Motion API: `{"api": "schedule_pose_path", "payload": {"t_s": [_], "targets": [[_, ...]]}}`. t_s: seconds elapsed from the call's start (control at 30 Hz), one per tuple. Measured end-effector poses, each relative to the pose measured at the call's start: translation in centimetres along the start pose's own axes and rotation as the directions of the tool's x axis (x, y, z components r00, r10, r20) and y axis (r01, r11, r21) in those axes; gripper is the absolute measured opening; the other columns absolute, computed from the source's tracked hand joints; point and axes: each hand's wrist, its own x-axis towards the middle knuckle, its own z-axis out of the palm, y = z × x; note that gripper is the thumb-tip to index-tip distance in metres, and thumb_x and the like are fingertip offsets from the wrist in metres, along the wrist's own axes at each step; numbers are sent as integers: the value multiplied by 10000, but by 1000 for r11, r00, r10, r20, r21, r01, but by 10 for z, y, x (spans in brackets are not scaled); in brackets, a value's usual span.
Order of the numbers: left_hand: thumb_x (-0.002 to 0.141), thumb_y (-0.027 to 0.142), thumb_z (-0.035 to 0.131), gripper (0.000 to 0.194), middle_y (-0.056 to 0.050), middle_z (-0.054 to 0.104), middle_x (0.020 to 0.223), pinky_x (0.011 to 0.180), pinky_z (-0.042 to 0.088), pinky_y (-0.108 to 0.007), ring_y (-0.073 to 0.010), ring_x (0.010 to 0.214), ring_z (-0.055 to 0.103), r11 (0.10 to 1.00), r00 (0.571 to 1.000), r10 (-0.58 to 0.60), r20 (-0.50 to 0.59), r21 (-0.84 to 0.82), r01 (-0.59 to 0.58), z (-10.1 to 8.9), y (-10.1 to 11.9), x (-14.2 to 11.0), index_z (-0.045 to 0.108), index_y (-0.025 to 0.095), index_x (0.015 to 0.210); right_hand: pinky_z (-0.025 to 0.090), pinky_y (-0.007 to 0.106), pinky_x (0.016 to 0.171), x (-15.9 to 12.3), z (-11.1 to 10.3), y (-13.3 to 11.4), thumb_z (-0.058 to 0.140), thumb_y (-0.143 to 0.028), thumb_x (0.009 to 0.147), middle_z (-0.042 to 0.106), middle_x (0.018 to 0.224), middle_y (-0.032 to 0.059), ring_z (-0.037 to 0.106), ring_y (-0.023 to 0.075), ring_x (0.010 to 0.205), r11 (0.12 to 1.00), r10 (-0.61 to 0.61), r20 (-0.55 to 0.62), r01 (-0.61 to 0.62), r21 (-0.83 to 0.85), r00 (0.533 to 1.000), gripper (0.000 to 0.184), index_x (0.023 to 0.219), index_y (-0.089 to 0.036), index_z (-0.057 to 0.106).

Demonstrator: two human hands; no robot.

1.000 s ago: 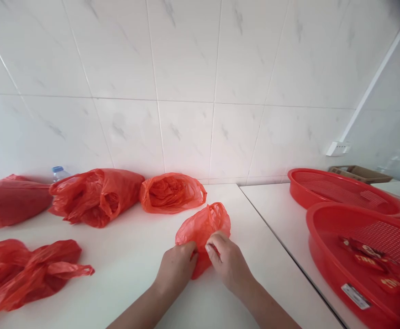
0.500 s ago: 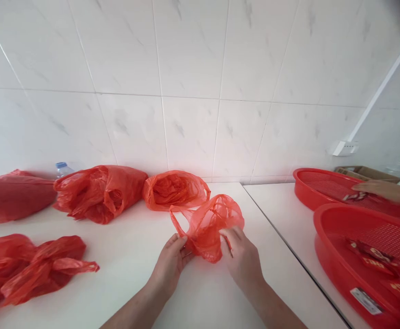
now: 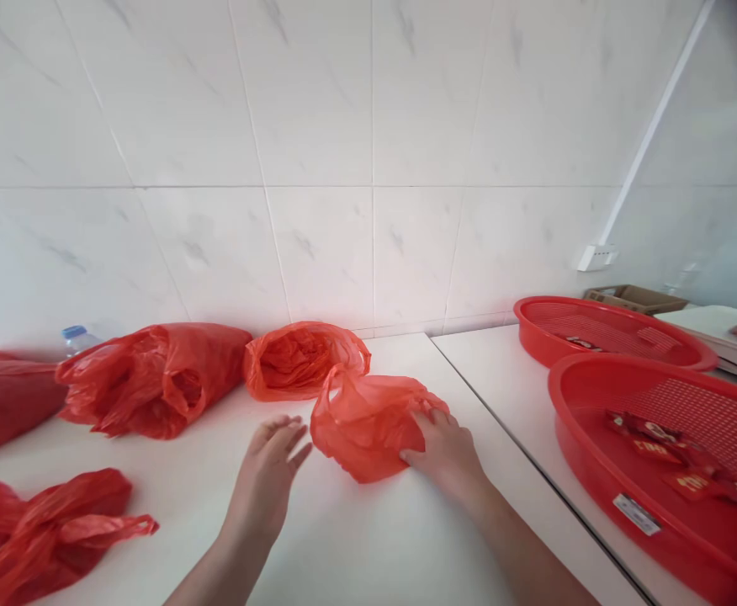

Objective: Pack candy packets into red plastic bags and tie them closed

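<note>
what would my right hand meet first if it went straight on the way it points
The loose red bag in front of the right hand; its fingertips seem to touch it, though depth is hard to judge.

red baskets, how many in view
2: the front one at the lower right, holding red packets, and the rear one behind it, nearer the wall.

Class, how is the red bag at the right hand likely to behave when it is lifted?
The red bag would probably sag and fold, as its thin film lies creased and slumped. It looks light for its size, since no contents show through it.
</note>
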Motion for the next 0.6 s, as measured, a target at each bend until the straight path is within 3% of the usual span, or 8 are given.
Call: {"api": "schedule_pose_path", "payload": {"t_s": [0.07, 0.13, 0.17, 0.23, 0.27, 0.33, 0.47, 0.6], "targets": [[754, 222, 647, 221, 2, 597, 1012, 832, 454, -279, -148, 953, 568, 902, 922, 385, -40, 226, -367, 7, 18, -20, 573, 248, 960, 350, 418, 893, -2, 1, -4, 618, -453, 677, 511, 1273, 110, 433, 305, 1169, 1000, -12, 19, 12, -8, 1000, 679, 1317, -275, 476], [784, 149, 589, 228, -28, 607, 994, 804, 461, -286, -170, 937, 578, 611, 701, 657, 277, 348, -711, 22, 31, -45, 570, 244, 990, 339, 425, 887, -4, 4, -10, 633, -454, 664, 506, 1275, 108, 422, 309, 1170, 999, -51, 22, 51, -12, 998, 635, 1266, -287, 520], [799, 113, 541, 224, -39, 625, 944, 754, 474, -280, -174, 889, 594, 476, 564, 616, 550, 310, -823, 32, 33, -56, 581, 239, 980, 334, 427, 888, -5, 6, -14, 629, -449, 672, 495, 1289, 110, 409, 312, 1179, 997, -81, 12, 81, -9, 997, 589, 1231, -283, 545], [807, 74, 471, 270, -42, 658, 883, 692, 483, -252, -161, 803, 613, 316, 309, 181, 934, 242, -917, 53, 28, -63, 613, 235, 971, 335, 417, 880, -8, 9, -18, 589, -413, 721, 489, 1299, 109, 398, 307, 1190, 989, -150, -16, 150, 6, 989, 444, 1140, -269, 598], [801, 61, 454, 292, -22, 668, 861, 682, 479, -231, -143, 772, 615, 238, 287, -47, 957, 290, -927, 63, 21, -60, 627, 241, 953, 343, 401, 871, -9, 10, -19, 576, -387, 733, 501, 1286, 101, 405, 297, 1183, 982, -185, -27, 185, 21, 982, 382, 1093, -265, 616], [754, 51, 483, 291, 10, 679, 862, 786, 470, -259, -154, 826, 619, 37, 400, -218, 890, 417, -908, 74, 5, -39, 650, 253, 880, 369, 356, 842, -10, 8, -16, 616, -324, 689, 553, 1202, 80, 446, 273, 1134, 967, -236, -7, 235, 103, 972, 293, 971, -249, 644], [689, 80, 538, 368, -134, 612, 1132, 950, 336, -571, -348, 1115, 516, -187, 623, -152, 767, 597, -780, 60, -14, 17, 649, 186, 1024, 409, 277, 748, -7, -9, 10, 613, -139, 589, 618, 889, 32, 540, 212, 953, 934, -256, 43, 235, 269, 966, 93, 653, -203, 591], [642, 153, 611, 617, -114, 519, 1292, 990, 303, -573, -332, 1228, 432, -261, 708, -166, 687, 661, -703, 32, -11, 36, 535, 283, 1241, 442, 257, 696, -1, -38, 36, 502, -130, 698, 614, 895, 12, 582, 154, 819, 915, -219, -17, 211, 344, 976, 132, 752, -215, 587]]}}
